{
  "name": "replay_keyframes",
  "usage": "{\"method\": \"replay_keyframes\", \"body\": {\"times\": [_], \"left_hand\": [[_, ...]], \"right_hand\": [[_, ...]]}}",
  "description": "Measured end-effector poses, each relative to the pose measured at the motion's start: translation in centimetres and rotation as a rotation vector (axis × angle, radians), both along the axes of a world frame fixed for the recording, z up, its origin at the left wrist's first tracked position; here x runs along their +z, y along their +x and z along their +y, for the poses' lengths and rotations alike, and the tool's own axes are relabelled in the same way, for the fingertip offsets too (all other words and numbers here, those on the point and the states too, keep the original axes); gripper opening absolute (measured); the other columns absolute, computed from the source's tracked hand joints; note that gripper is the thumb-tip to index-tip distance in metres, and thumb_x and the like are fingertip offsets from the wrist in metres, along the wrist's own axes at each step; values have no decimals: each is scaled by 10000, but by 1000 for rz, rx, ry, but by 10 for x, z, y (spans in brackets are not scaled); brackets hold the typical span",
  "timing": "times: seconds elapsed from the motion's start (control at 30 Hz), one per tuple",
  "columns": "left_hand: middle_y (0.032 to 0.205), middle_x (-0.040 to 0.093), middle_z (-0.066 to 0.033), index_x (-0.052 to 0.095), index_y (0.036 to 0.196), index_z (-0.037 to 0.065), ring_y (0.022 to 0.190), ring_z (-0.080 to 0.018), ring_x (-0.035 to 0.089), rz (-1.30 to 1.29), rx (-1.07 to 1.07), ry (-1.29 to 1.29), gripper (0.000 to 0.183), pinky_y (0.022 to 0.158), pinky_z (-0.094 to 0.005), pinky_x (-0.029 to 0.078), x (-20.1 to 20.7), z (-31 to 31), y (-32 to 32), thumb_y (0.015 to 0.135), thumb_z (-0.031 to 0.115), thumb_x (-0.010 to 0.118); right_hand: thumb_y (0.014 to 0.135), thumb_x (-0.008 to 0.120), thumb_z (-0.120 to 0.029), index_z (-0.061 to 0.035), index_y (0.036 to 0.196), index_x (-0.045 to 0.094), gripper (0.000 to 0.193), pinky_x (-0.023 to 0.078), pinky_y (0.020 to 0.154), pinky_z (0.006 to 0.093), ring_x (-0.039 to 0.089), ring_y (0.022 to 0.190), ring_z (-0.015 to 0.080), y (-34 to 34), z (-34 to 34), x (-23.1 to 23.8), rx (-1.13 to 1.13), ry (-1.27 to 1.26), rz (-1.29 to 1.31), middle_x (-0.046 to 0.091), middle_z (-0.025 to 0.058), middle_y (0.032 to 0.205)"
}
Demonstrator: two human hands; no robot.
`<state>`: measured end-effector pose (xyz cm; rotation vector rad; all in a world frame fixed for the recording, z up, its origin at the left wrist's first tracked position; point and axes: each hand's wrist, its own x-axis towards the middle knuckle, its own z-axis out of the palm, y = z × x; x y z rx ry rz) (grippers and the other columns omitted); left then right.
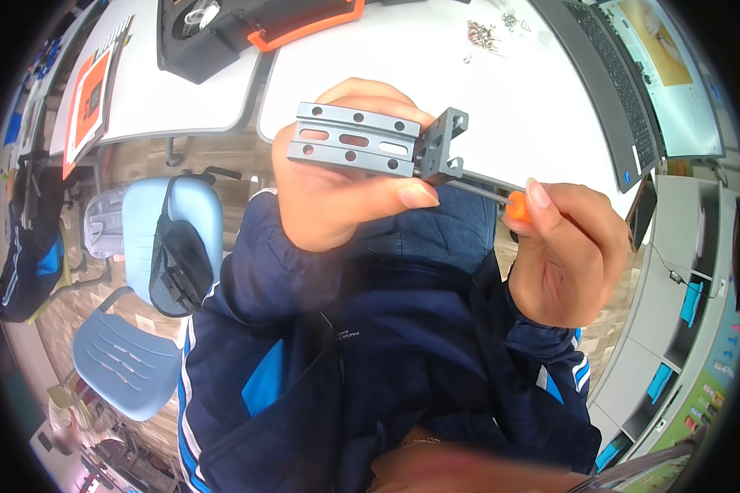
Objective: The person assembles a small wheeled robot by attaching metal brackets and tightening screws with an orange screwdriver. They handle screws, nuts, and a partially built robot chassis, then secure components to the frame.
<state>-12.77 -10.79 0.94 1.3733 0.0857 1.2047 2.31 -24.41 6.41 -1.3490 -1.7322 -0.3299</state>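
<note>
My left hand [345,185] is closed around a grey slotted metal beam [362,141] with round holes and long slots. A dark grey bracket [442,146] with holes stands across the beam's right end. In my right hand [571,246], thumb and fingers pinch the orange handle of a screwdriver [518,207]. The screwdriver's thin metal shaft points left toward the lower edge of the bracket. Its tip is hidden near the bracket, so whether it sits in a screw I cannot tell.
On the white table [534,115] beyond my hands lies a pile of small screws [483,35]. A laptop [608,74] stands at the right. A black case [222,37] with an orange handle is at the far left. Blue chairs [127,353] stand to my left.
</note>
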Motion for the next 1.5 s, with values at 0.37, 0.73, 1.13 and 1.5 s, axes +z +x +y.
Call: {"method": "replay_keyframes", "body": {"times": [0.37,0.73,1.13,1.5], "left_hand": [[932,652,-98,708,960,-20,825,-168,633,99,72,177,453,732,-280,506,-4,15,-2,564,81,902],[934,656,-93,713,960,-9,830,-164,641,129,109,185,434,731,-278,512,-7,21,5,577,73,901],[936,656,-79,710,970,-1,835,-158,636,135,116,133,448,738,-276,512,-12,25,7,568,61,898],[938,659,-86,709,977,-7,824,-159,641,141,94,142,450,728,-272,516,-13,28,8,570,41,895]], "right_hand": [[751,746,11,4,937,635,216,469,708,306,570,762,238,1,5,-1,62,-316,521,580,119,858],[744,733,17,3,945,636,224,483,699,308,583,780,241,6,18,-4,-44,-199,492,607,126,888],[741,768,-30,-9,1017,611,318,483,738,302,590,836,235,16,21,-6,-18,-278,262,581,139,956],[767,727,-5,13,943,632,201,479,713,310,593,763,244,18,24,-13,-45,-265,361,631,126,864]]}}
